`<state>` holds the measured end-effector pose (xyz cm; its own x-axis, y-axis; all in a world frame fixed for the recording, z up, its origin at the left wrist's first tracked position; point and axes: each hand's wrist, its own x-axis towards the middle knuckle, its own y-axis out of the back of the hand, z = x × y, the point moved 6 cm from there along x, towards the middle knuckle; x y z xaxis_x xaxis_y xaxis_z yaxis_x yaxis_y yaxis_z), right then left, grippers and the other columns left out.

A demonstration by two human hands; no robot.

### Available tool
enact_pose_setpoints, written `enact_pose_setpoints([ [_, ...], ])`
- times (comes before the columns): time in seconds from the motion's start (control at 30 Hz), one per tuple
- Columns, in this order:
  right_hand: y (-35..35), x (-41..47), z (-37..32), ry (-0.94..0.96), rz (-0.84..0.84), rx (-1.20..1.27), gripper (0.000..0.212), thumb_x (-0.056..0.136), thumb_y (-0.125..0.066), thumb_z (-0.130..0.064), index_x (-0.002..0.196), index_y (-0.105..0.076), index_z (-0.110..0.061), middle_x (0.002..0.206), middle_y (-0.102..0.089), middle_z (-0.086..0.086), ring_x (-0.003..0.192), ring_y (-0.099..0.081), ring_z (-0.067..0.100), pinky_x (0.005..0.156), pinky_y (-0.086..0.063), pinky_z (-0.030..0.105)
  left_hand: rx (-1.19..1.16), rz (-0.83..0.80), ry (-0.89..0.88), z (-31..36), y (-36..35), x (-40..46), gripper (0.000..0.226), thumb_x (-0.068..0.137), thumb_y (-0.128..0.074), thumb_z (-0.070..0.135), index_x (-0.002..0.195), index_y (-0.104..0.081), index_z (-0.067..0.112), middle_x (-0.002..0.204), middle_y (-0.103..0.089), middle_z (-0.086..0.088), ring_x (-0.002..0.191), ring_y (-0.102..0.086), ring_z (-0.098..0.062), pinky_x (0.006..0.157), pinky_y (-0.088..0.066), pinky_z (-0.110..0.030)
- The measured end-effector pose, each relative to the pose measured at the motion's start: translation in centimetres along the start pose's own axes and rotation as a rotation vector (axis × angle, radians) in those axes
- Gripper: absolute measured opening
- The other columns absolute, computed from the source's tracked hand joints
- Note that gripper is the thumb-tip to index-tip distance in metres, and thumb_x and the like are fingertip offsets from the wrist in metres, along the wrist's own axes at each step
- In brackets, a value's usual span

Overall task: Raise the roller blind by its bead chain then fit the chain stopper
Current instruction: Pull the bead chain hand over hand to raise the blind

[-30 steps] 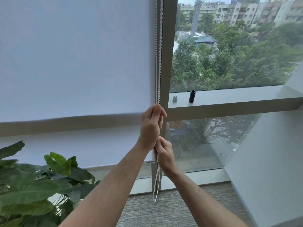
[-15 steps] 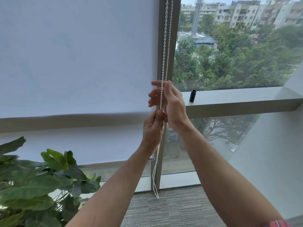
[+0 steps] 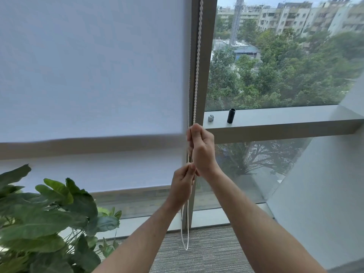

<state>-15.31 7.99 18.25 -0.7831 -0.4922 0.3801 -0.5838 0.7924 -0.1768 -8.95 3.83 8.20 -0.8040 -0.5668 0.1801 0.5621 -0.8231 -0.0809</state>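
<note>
I had my right hand (image 3: pixel 201 148) closed in a fist around the bead chain (image 3: pixel 197 71), thumb on top, right where the chain came down in front of the window post (image 3: pixel 206 56). Just below and a little left of it, my left hand (image 3: pixel 182 186) pinched the same chain between thumb and fingertips, the two hands nearly touching. Above the right hand the chain's two strands ran twisted together straight up out of the top of the view; below the left hand they fell slack into a narrow loop that ended above the carpet (image 3: pixel 206 251).

The roller blind (image 3: pixel 88 66) hung to the left of both hands, its bottom edge about level with my right hand's knuckles. That edge was blurred, so I could not say exactly where it sat against the frame behind it.

To the right of my right hand, on the window ledge (image 3: pixel 275 119), sat a small silver piece (image 3: pixel 211 118), probably the chain stopper, though it was too small to be sure. A black cylinder (image 3: pixel 231 115) stood upright just beyond it, the two apart. A leafy plant (image 3: pixel 49 219) filled the space low on the left hand's side.
</note>
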Motion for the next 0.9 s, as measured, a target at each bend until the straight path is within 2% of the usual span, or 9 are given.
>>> enact_pose_setpoints([
  [0.13,1.0,-1.3,2.0,-0.010,0.022,-0.034,0.038,0.101,-0.040,-0.028,0.064,-0.048,-0.019,0.047,-0.035,-0.008,0.039,-0.027,0.008,0.041,-0.021,0.023,0.041,-0.099,0.021,-1.4,0.5,-0.4,0.037,0.094,-0.049,0.037,0.059,-0.060,0.027,0.053,-0.044,0.010,0.050,-0.036,-0.009,0.052,-0.030,-0.026],
  [0.27,1.4,-1.5,3.0,0.006,0.036,-0.089,0.039,0.100,-0.041,-0.026,0.062,-0.050,-0.025,0.048,-0.039,-0.011,0.042,-0.032,0.010,0.045,-0.027,0.025,0.097,-0.048,-0.038,-0.1,2.1,1.4,0.041,0.095,-0.036,0.027,0.077,-0.071,0.014,0.075,-0.070,-0.008,0.071,-0.061,-0.030,0.072,-0.051,-0.050],
  [0.37,1.0,-2.0,4.3,0.000,0.024,-0.070,0.043,0.100,-0.041,-0.019,0.059,-0.050,-0.029,0.051,-0.044,-0.013,0.047,-0.037,0.007,0.052,-0.037,0.027,-0.026,0.053,-0.099,3.6,2.5,3.0,0.041,0.100,-0.034,0.029,0.090,-0.072,0.020,0.081,-0.072,-0.002,0.079,-0.067,-0.020,0.076,-0.054,-0.040],
  [0.43,0.8,-2.5,5.3,-0.010,0.025,-0.108,0.043,0.099,-0.041,-0.025,0.058,-0.050,-0.033,0.050,-0.043,-0.013,0.048,-0.034,0.005,0.055,-0.034,0.025,-0.101,0.049,-0.149,6.4,1.9,4.0,0.037,0.099,-0.036,0.033,0.100,-0.070,0.018,0.086,-0.069,-0.007,0.085,-0.066,-0.022,0.078,-0.052,-0.037],
  [0.53,0.6,-3.5,6.9,-0.064,0.008,-0.138,0.040,0.096,-0.040,-0.036,0.058,-0.050,-0.036,0.050,-0.043,-0.015,0.048,-0.033,0.007,0.052,-0.028,0.031,-0.162,-0.028,-0.263,10.7,0.3,4.9,0.036,0.102,-0.034,0.030,0.110,-0.063,0.011,0.078,-0.059,-0.010,0.071,-0.059,-0.025,0.065,-0.048,-0.036],
  [0.63,0.6,-4.3,7.6,-0.098,-0.002,-0.127,0.040,0.096,-0.040,-0.041,0.058,-0.049,-0.035,0.050,-0.039,-0.014,0.046,-0.030,0.011,0.048,-0.025,0.034,-0.178,-0.050,-0.299,12.6,-0.9,5.2,0.035,0.102,-0.035,0.028,0.103,-0.065,0.010,0.056,-0.038,0.003,0.045,-0.034,-0.010,0.044,-0.030,-0.024],
  [0.77,0.8,-4.4,7.1,-0.122,-0.040,-0.121,0.042,0.098,-0.041,-0.036,0.057,-0.050,-0.033,0.048,-0.037,-0.006,0.043,-0.028,0.013,0.044,-0.022,0.033,-0.182,-0.011,-0.322,12.4,-0.8,5.4,0.037,0.102,-0.037,0.027,0.079,-0.065,0.017,0.046,-0.032,0.011,0.039,-0.025,-0.008,0.040,-0.021,-0.024],
  [0.83,0.9,-4.3,6.7,-0.156,-0.094,-0.097,0.043,0.100,-0.041,-0.030,0.058,-0.052,-0.031,0.052,-0.036,0.003,0.042,-0.029,0.012,0.043,-0.023,0.033,-0.191,0.024,-0.319,12.5,-0.6,5.3,0.038,0.101,-0.038,0.026,0.075,-0.064,0.017,0.044,-0.030,0.010,0.039,-0.024,-0.009,0.039,-0.019,-0.025],
  [0.9,1.2,-4.0,6.3,-0.191,-0.160,-0.079,0.045,0.105,-0.038,-0.026,0.063,-0.055,-0.028,0.051,-0.037,0.001,0.041,-0.030,0.008,0.040,-0.024,0.025,-0.190,0.057,-0.308,12.6,-0.4,5.4,0.038,0.101,-0.038,0.025,0.074,-0.062,0.015,0.043,-0.029,0.006,0.039,-0.023,-0.011,0.039,-0.016,-0.031],
])
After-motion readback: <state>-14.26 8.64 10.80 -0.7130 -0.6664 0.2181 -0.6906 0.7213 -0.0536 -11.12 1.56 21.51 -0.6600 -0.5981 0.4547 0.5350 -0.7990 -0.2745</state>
